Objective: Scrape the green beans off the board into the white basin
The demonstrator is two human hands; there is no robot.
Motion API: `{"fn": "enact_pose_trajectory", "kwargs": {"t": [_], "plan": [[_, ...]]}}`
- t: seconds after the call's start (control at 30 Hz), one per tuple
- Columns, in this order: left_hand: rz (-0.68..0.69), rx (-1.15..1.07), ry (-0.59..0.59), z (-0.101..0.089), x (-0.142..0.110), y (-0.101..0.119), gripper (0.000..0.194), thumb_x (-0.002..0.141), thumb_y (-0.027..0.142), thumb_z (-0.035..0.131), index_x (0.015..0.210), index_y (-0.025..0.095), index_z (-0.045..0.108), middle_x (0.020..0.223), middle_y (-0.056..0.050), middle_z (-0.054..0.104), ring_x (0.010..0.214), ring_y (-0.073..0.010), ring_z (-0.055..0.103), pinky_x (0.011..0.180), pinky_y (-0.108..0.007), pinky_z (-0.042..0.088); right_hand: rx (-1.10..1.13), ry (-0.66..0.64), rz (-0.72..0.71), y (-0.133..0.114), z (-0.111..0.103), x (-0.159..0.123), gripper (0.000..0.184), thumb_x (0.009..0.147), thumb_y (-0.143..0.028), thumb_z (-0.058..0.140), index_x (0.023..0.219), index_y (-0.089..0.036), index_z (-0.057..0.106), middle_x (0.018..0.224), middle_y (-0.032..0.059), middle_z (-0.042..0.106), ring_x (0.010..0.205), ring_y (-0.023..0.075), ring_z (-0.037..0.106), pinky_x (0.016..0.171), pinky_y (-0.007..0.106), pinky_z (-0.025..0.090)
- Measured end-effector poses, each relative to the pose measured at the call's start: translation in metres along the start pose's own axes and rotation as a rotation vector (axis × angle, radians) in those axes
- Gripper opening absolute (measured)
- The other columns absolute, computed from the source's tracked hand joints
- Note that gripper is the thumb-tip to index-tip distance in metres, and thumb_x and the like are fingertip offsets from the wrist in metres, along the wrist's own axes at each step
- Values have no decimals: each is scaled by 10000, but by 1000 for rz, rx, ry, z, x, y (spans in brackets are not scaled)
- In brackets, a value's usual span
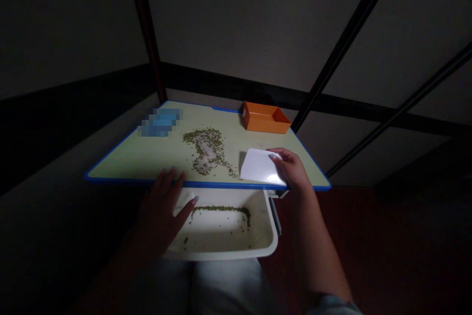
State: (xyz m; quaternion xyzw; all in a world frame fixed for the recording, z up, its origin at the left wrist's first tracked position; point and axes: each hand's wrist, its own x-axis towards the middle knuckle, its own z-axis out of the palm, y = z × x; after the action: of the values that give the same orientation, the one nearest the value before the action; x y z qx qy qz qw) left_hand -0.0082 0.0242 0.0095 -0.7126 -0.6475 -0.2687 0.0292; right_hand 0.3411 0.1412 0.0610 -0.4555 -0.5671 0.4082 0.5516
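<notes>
1. Legs (pixel 232 285), pale-clothed; lower part cut off by the frame, left side lost in shadow.
2. Sleeve (pixel 334 303), bluish; only the cuff end shows.
3. White bin (pixel 221 256), open-topped, below the table edge; green grains along its far inner base, a few scattered. Left end hidden by hand and dark; far rim under the table.
4. Left hand (pixel 162 207), dim; fingers spread, thumb well apart over the bin, no object seen in it. Fingertips at the table edge; whether they press on it cannot be told.
5. Right hand (pixel 293 167), thumb on top, fingers closed round the right end of a white scraper; other fingers partly concealed.
6. White scraper (pixel 256 163), flat, tilted near the table's front edge; right end covered by the hand.
7. Grain heap (pixel 206 150), green and whitish, mid-table, left of the scraper; individual grains too small to identify.
8. Table (pixel 125 160), pale green, blue-edged.
9. Blue item (pixel 162 122), far left; pixelated, unidentifiable.
10. Orange box (pixel 263 122), far right; interior partly hidden.
</notes>
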Motion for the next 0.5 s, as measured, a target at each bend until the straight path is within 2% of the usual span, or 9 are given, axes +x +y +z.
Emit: {"fn": "enact_pose_trajectory", "kwargs": {"t": [0.17, 0.5], "plan": [[0, 4, 15, 1, 0, -1, 651, 891, 570, 403, 1445, 229, 427, 1594, -135, 396, 1504, -326, 299, 1174, -569, 333, 12, -28, 12, 0, 1, 0, 298, 614, -399, 838, 855, -233, 785, 957, 50, 776, 850, 204, 651, 814, 343, 462], [13, -5, 3, -2, 1, 2, 677, 895, 584, 383, 1437, 184, 442, 1571, -174, 418, 1504, -339, 294, 1174, -571, 332, 63, -54, 28, 3, 4, -1, 352, 604, -406, 866, 890, -221, 780, 965, 61, 774, 814, 195, 658, 758, 333, 479]]}}
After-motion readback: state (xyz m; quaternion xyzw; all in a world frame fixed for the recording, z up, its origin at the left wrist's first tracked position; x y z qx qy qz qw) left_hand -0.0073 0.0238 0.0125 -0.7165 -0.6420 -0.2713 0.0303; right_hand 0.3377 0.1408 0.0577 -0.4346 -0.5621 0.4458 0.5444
